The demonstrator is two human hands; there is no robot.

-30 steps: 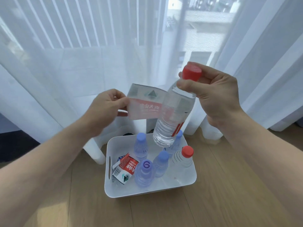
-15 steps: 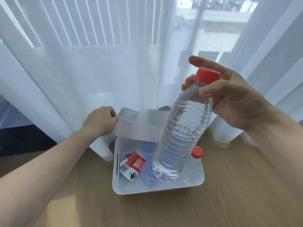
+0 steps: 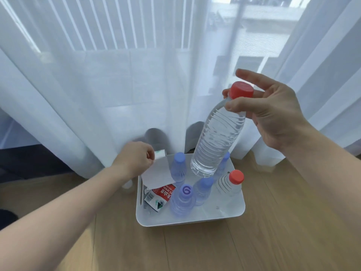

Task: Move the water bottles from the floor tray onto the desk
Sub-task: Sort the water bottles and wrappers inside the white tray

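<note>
Up above the tray [image 3: 187, 222], bottle [image 3: 218, 137] in right grip [image 3: 273, 114]

Red label [image 3: 161, 194] reads "FU SPRING"; purple cap [image 3: 186, 190] shows "6".

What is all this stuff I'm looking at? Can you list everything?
held bottle: 1, clear, red cap, in the air above the tray
red-capped bottle: 1, clear, upright at tray's right
blue-capped bottles: 4, bluish, upright in tray
red label: 1, red and white, lying at tray's left
white label: 1, white, over tray's left end
tray: 1, white, on floor
curtain: white, sheer, behind tray
floor: wood
left hand: pinches white label
right hand: grips held bottle near its neck
</note>
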